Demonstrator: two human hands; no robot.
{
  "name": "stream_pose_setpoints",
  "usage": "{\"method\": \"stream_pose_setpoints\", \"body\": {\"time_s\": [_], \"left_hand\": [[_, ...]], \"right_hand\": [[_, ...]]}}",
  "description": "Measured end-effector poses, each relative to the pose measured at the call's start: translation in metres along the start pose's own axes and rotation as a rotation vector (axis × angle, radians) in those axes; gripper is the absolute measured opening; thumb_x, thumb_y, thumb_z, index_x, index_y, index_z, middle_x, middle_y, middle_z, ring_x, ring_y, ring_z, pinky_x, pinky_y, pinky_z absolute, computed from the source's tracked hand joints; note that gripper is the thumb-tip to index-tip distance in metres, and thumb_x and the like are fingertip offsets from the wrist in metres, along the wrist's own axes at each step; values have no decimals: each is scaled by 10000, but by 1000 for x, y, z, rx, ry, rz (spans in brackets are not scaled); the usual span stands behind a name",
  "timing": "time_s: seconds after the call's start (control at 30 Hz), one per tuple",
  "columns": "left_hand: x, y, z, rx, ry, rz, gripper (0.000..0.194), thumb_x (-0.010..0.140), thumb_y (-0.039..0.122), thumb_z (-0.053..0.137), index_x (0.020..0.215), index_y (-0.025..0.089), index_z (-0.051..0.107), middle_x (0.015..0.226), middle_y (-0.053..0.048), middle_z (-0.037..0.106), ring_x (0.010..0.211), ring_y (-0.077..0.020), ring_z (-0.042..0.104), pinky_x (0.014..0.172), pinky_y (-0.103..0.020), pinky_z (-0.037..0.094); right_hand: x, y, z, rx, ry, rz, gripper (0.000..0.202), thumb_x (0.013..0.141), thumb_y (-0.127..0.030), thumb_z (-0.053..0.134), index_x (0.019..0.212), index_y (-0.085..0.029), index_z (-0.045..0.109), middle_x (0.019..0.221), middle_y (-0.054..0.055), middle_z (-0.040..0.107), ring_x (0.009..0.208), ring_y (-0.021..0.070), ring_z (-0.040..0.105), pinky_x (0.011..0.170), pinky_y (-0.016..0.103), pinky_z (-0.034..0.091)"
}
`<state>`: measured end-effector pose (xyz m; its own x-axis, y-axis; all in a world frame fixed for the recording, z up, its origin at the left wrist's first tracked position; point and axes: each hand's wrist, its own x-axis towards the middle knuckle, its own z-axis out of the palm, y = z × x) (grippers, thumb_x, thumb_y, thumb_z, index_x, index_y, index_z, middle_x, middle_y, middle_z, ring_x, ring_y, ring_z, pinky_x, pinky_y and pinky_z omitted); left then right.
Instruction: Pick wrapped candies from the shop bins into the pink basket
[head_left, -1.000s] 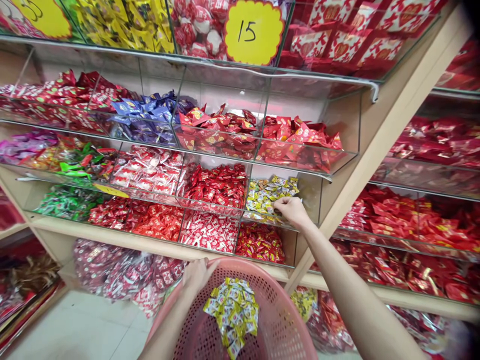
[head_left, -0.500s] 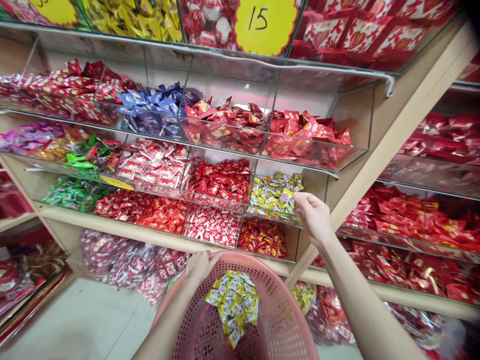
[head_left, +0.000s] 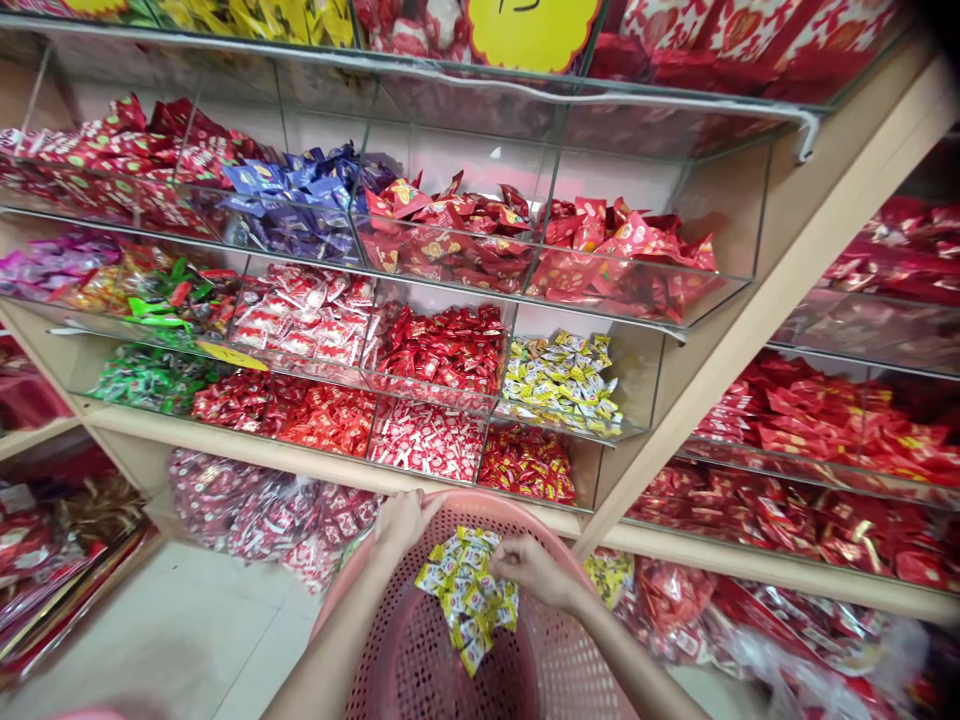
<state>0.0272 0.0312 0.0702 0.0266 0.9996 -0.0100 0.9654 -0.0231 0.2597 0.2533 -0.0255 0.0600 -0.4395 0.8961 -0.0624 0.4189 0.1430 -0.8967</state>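
A pink perforated basket stands tilted in the lower middle, a heap of yellow-and-white wrapped candies inside it. My left hand grips the basket's rim at its far left side. Over the right edge of the heap hangs my right hand, fingers pinched together; what they hold, if anything, is hidden. More candies of the same yellow wrapping lie in a clear shelf bin above and to the right of the basket.
Clear-fronted shelves hold red, blue, purple and green wrapped sweets. A slanting wooden post rises on the right. Filled plastic bags lie beneath the lowest shelf, with tiled floor at lower left.
My right hand has moved down and left from the yellow candy bin to above the heap in the basket. My left hand remains on the rim. The view has shifted slightly.
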Motion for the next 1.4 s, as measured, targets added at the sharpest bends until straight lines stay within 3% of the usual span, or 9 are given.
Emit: {"method": "stream_pose_setpoints", "body": {"time_s": [0.2, 0.53, 0.73, 0.83, 0.9, 1.0, 1.17, 1.3, 1.4], "left_hand": [[0, 0, 0, 12, 12, 0, 739, 775, 712, 145, 901, 174, 635, 869, -138, 673, 871, -263, 621, 757, -341, 441], [1, -2, 3, 15, 43, 13, 754, 773, 717, 127, 879, 171, 636, 844, -130, 675, 830, -247, 629, 733, -322, 446], [0, -2, 2, 6, 43, 15, 756, 772, 718, 125, 863, 173, 641, 833, -124, 674, 824, -247, 629, 727, -314, 442], [0, -2, 3, 1, 46, 1, 753, 766, 723, 134, 866, 173, 639, 835, -131, 675, 825, -252, 629, 730, -324, 440], [1, -3, 4, -7, 48, 6, 740, 770, 718, 144, 854, 174, 637, 825, -132, 677, 824, -256, 629, 725, -331, 441], [2, -3, 5, -21, 48, 5, 715, 778, 706, 159, 838, 178, 636, 831, -131, 678, 829, -261, 628, 721, -336, 443], [2, -2, 3, -30, 38, 4, 686, 791, 686, 170, 844, 183, 634, 833, -125, 677, 841, -264, 627, 716, -332, 445], [0, -1, 0, -21, 34, -6, 672, 799, 670, 191, 866, 172, 637, 846, -135, 678, 846, -250, 629, 733, -311, 441], [0, -2, 1, -15, 46, 1, 674, 797, 673, 189, 871, 177, 639, 849, -133, 679, 849, -250, 629, 737, -317, 443]], "right_hand": [[7, 22, 6, -72, -35, 22, 191, 697, -279, 527, 579, -143, 591, 547, -19, 530, 530, 93, 427, 520, 210, 332], [17, 27, 6, -263, -55, 4, 224, 673, -173, 457, 467, -165, 370, 488, -63, 276, 485, 58, 244, 457, 208, 190], [18, 34, 9, -337, 16, -20, 243, 692, -162, 467, 468, -166, 375, 489, -62, 286, 497, 65, 239, 463, 215, 189], [17, 19, 3, -343, 57, -32, 236, 738, -206, 482, 506, -159, 475, 508, -49, 387, 516, 75, 320, 482, 206, 245], [14, -5, -8, -336, 96, -66, 232, 775, -255, 489, 578, -155, 558, 569, -24, 490, 558, 91, 401, 518, 206, 302], [8, -62, -34, -366, 160, -184, 256, 819, -318, 482, 674, -164, 627, 668, 14, 574, 625, 118, 479, 581, 224, 359], [9, -155, -99, -483, 355, -417, 256, 837, -357, 473, 758, -192, 652, 742, 30, 604, 696, 136, 532, 666, 254, 398], [37, -167, -157, -636, 611, -422, 214, 782, -347, 526, 768, -180, 659, 697, 26, 590, 643, 133, 515, 638, 254, 388], [63, -148, -186, -657, 630, -324, 208, 723, -339, 563, 777, -168, 668, 651, 13, 591, 595, 127, 503, 593, 243, 374]]}}
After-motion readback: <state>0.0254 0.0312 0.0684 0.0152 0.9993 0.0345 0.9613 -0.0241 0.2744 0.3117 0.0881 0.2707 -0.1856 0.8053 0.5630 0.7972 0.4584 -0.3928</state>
